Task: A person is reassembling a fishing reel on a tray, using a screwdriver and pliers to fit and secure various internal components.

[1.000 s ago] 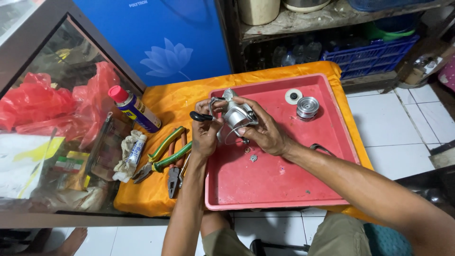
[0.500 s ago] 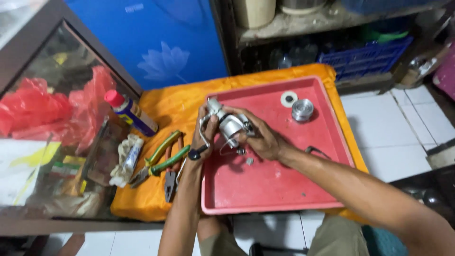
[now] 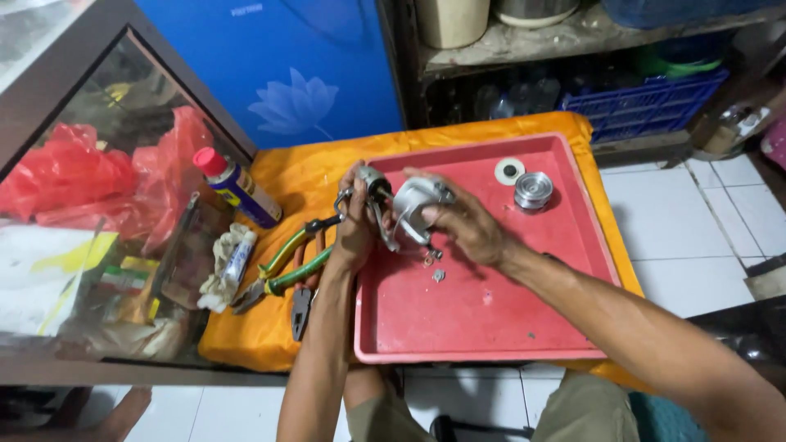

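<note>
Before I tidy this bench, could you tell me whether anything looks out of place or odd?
Mostly parts lying loose. A small metal piece lies alone on the red tray, below the silver reel held in the left hand and right hand. A metal spool and white ring sit apart near the tray's far edge. Nothing looks spilled.

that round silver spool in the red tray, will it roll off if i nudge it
Probably not as it sits: the silver spool stands on its flat end in the red tray, so a nudge should slide it. Tipped onto its side, its round shape would likely roll, though the raised tray rim should stop it. It looks like metal, so probably stiff and fairly heavy for its size.
</note>
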